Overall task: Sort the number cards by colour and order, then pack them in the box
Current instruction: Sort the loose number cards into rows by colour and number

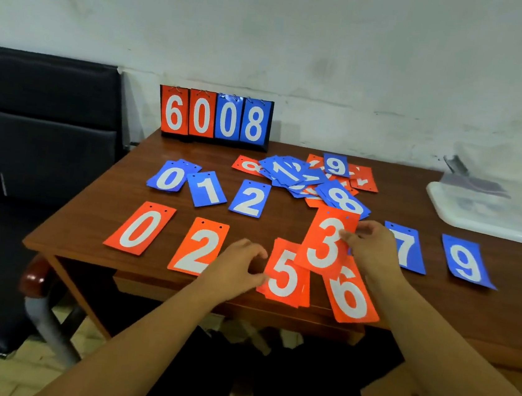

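My right hand (pixel 373 253) pinched the red 3 card (pixel 326 241) by its right edge, thumb on the face, and held it tilted above the table (pixel 87 227), overlapping the red 5 (pixel 286 279) and the red 6 (pixel 350 297). My left hand (pixel 238 267) lay curled at the left edge of the red 5, which topped a small stack; I could not tell whether it gripped that card or only touched it. The red 0 (pixel 139 228) and red 2 (pixel 198 249) lay to its left in the near row. Behind them sat the blue 0 (pixel 171 177), blue 1 (pixel 208 190) and blue 2 (pixel 250 198), with the blue 7 (pixel 408 247) and blue 9 (pixel 465 262) off to the right. An unsorted pile (pixel 307 178) of mixed cards lay further back, a scoreboard (pixel 215 116) stood by the wall, and the white plastic box (pixel 485 217) sat at the far right
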